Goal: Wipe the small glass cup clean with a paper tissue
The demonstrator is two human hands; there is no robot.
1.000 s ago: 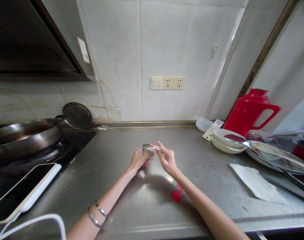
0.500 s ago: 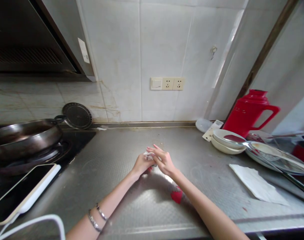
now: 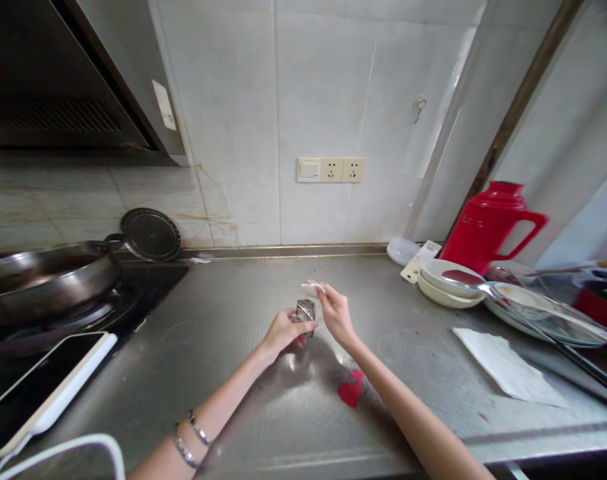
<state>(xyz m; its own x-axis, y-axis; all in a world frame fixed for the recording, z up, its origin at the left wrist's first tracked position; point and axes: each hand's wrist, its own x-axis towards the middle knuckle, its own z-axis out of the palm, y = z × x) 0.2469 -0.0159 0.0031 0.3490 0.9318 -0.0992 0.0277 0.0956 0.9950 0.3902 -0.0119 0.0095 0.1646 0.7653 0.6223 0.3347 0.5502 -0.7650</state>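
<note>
My left hand is closed round a small shiny grey block-shaped object with pale lines on its top. Its exact kind cannot be made out, and its lower part is hidden by the fingers. Just to the right and slightly higher, my right hand pinches a crumpled white tissue. The tissue is apart from the grey object. Both hands are above the middle of the steel countertop. A red patch shows on the counter beside my right forearm.
At left, a pan sits on the black stove, with a phone-like device in front. To the right are a folded paper towel, stacked bowls, a plate with utensils and a red thermos jug.
My right hand has lifted off the left and moved slightly right with the tissue. The grey object in my left hand is now uncovered. The whole view has shifted a little.
</note>
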